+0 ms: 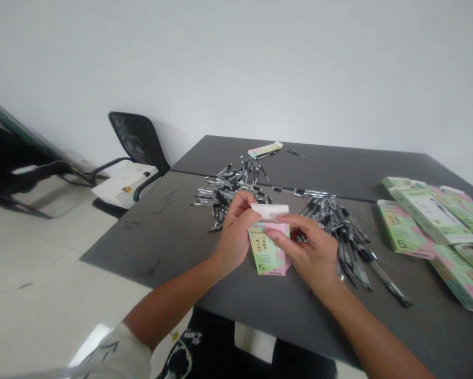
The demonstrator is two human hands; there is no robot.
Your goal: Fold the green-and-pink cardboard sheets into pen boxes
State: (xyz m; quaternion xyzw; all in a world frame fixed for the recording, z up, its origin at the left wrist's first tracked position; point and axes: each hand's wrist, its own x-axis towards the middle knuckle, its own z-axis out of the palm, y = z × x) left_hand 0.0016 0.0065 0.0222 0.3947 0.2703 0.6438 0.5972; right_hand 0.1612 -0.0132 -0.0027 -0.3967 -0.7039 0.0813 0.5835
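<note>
Between my two hands is a small green and pink cardboard box (268, 255), held upright above the table's near edge, with its white top flap raised. My left hand (236, 229) grips the box's upper left side, thumb at the flap. With thumb and fingers, my right hand (309, 245) pinches the upper right side near the flap's base. Whether anything lies inside the box cannot be seen. Behind my left hand lies a heap of black and clear pens (224, 192). A second pile of pens (344, 231) spreads out beside my right hand.
Several similar boxes (429, 210) are stacked on the right of the dark table (157, 226). Another box (265, 149) lies at the back near a few loose pens (295, 153). A black mesh chair (137, 139) with a white carton on its seat stands to the left.
</note>
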